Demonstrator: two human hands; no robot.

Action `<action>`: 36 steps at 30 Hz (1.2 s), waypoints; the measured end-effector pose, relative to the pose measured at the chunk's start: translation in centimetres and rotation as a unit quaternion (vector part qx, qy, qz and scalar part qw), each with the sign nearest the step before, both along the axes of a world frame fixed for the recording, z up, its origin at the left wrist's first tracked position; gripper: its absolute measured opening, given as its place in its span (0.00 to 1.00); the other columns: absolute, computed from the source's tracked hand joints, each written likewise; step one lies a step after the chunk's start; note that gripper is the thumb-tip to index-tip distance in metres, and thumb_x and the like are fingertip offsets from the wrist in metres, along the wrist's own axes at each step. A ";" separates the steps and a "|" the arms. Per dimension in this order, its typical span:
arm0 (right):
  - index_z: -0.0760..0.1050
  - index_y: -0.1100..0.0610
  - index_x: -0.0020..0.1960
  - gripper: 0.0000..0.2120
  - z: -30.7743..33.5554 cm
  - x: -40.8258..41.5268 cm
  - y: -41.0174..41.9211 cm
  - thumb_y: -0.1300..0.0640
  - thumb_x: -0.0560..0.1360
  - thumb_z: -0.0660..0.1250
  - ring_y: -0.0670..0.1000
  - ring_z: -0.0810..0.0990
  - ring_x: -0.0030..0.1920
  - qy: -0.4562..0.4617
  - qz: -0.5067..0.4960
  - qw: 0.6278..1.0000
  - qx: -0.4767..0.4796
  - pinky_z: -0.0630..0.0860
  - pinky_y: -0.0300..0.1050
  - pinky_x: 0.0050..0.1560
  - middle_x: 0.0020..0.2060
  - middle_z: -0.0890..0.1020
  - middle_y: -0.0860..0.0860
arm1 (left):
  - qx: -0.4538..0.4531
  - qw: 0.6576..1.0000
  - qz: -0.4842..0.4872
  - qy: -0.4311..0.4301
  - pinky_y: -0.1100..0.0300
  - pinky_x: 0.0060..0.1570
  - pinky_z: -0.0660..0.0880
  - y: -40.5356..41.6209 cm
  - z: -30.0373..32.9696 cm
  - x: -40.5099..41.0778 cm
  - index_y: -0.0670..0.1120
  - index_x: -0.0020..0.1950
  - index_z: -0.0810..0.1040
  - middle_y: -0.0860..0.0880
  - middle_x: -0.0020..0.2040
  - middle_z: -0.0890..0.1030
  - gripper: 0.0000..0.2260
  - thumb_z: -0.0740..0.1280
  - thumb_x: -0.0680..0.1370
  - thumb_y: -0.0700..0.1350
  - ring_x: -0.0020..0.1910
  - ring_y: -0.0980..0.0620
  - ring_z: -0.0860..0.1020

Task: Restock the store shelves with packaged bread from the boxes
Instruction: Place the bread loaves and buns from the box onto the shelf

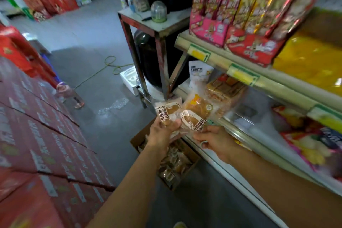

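I see the left hand (162, 131) with fingers curled round a bread packet (166, 111), thumb pressed on its front. The right hand (212, 139) pinches a second bread packet (197, 113) at its lower edge — the two packets touch, held just before the lower shelf (231, 131). Below the hands sits an open cardboard box (190, 155) with more bread inside, though blur hides the count.

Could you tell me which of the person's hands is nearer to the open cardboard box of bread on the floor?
Left. The left hand, holding a bread packet, is directly above the cardboard box; the right hand is off to its side, by the shelf edge.
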State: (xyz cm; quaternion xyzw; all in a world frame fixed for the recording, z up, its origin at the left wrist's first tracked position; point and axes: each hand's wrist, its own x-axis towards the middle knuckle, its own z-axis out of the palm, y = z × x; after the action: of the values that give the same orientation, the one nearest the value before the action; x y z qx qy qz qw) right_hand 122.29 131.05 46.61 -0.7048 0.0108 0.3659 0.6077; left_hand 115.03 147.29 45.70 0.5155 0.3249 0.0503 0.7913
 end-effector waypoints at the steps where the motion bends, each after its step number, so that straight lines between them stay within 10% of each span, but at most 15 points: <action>1: 0.78 0.72 0.50 0.10 0.9 -0.4 -1.0 0.70 0.71 0.72 0.49 0.75 0.35 -0.011 -0.001 1.000 -0.001 0.70 0.39 0.33 0.38 0.80 0.58 | 0.010 1.000 -0.013 -0.010 0.57 0.42 0.80 -1.0 1.0 -0.3 0.46 0.61 0.78 0.46 0.54 0.85 0.15 0.73 0.75 0.38 0.50 0.48 0.85; 11: 0.79 0.59 0.46 0.10 11.7 -9.0 -17.5 0.62 0.68 0.77 0.50 0.79 0.39 -0.066 0.009 0.998 0.006 0.72 0.41 0.36 0.39 0.84 0.54 | 0.050 0.992 -0.103 -0.058 0.53 0.44 0.82 -14.6 10.5 -5.5 0.43 0.62 0.78 0.43 0.56 0.84 0.17 0.73 0.74 0.38 0.54 0.42 0.83; 17: 0.77 0.52 0.58 0.37 19.4 -13.3 -28.3 0.47 0.51 0.80 0.52 0.83 0.49 -0.145 -0.125 0.979 0.069 0.77 0.55 0.55 0.51 0.83 0.50 | 0.106 0.980 -0.156 -0.059 0.40 0.54 0.80 -21.8 16.6 -8.9 0.44 0.58 0.74 0.39 0.57 0.81 0.17 0.75 0.73 0.37 0.54 0.38 0.82; 20: 0.78 0.54 0.61 0.43 22.2 -15.4 -32.5 0.42 0.48 0.81 0.53 0.84 0.49 -0.195 -0.126 0.972 0.025 0.81 0.54 0.49 0.52 0.84 0.53 | 0.136 0.966 -0.206 -0.075 0.48 0.47 0.80 -25.5 19.4 -10.3 0.49 0.53 0.72 0.42 0.55 0.81 0.16 0.75 0.72 0.38 0.52 0.42 0.82; 25: 0.77 0.62 0.47 0.19 25.3 -17.6 -37.5 0.55 0.63 0.80 0.46 0.80 0.26 -0.208 -0.095 0.973 -0.028 0.76 0.42 0.25 0.35 0.85 0.48 | 0.179 0.938 -0.273 -0.118 0.52 0.44 0.81 -31.0 23.8 -10.7 0.46 0.52 0.75 0.46 0.49 0.83 0.13 0.75 0.72 0.38 0.45 0.46 0.84; 29: 0.77 0.68 0.54 0.35 26.9 -18.1 -40.8 0.49 0.57 0.84 0.51 0.79 0.38 -0.240 -0.117 0.962 -0.058 0.73 0.45 0.39 0.44 0.85 0.59 | 0.195 0.912 -0.330 -0.143 0.55 0.37 0.82 -34.2 26.8 -9.5 0.46 0.49 0.77 0.45 0.46 0.84 0.10 0.73 0.73 0.35 0.40 0.47 0.83; 36: 0.79 0.56 0.44 0.06 30.7 -15.9 -46.9 0.61 0.70 0.75 0.44 0.75 0.36 -0.268 -0.212 0.939 -0.031 0.65 0.38 0.34 0.33 0.81 0.45 | 0.150 0.901 -0.361 -0.188 0.52 0.47 0.83 -38.6 30.8 -5.2 0.44 0.55 0.77 0.47 0.50 0.86 0.12 0.73 0.75 0.47 0.44 0.50 0.85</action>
State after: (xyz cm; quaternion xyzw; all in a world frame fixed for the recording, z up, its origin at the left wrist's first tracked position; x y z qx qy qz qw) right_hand 106.37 84.13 77.30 -0.7766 0.0082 0.0257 0.6294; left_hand 109.83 108.67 76.49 0.6910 -0.0498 -0.0949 0.7148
